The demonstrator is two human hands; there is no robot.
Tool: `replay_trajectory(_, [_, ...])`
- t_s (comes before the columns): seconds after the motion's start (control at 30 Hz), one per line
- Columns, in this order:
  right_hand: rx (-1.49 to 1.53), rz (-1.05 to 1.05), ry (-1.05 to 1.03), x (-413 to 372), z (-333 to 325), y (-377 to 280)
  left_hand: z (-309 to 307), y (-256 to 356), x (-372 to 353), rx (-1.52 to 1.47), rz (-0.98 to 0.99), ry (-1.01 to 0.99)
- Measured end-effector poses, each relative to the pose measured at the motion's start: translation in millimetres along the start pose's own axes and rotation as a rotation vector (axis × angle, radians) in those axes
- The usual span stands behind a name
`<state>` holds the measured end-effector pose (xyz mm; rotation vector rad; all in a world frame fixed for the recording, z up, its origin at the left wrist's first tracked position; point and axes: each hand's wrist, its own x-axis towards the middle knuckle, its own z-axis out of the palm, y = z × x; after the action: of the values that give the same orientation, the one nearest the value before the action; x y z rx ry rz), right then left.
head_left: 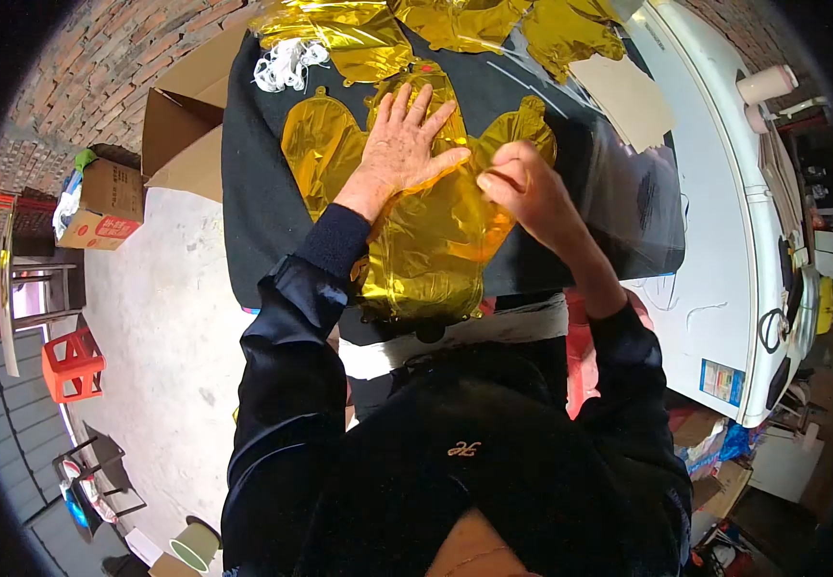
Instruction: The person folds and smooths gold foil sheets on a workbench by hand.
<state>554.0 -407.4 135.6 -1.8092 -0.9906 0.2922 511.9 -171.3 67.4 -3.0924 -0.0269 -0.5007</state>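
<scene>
A flat, uninflated gold foil balloon (426, 245) with rounded lobes on both sides lies on the black-covered table (262, 231). My left hand (402, 144) is spread flat on its upper middle, fingers apart and pointing away from me. Above the balloon's right side, my right hand (522, 183) has its fingers drawn together in a pinch. Whatever they hold, if anything, is too small or hidden to make out. At the back left of the table sits a bundle of white string (288, 65).
More gold foil sheets (359, 38) lie along the table's far edge. Beige card (623, 96) and clear plastic film (628, 197) lie at the right, beside a long white appliance (705, 240). Cardboard boxes (107, 197) and a red stool (75, 365) stand at the left.
</scene>
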Motion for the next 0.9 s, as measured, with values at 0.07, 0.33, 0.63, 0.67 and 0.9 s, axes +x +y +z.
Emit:
replay_trajectory(0.07, [0.405, 0.076, -0.024, -8, 10, -12, 1, -1, 0, -0.013, 0.004, 0.001])
replay_trajectory(0.33, [-0.445, -0.412, 0.097, -28, 11, 39, -3, 2, -2, -0.016, -0.002, 0.049])
replay_trajectory(0.63, [-0.581, -0.475, 0.059, -39, 48, 21, -1, 1, 0, -0.008, 0.003, 0.036])
replay_trajectory(0.67, [-0.602, -0.456, 0.033, -41, 50, 21, 0, 1, 0, -0.017, 0.003, 0.037])
replay_trajectory(0.9, [-0.754, -0.421, -0.022, -43, 52, 17, 4, -4, 0, -0.073, 0.012, 0.005])
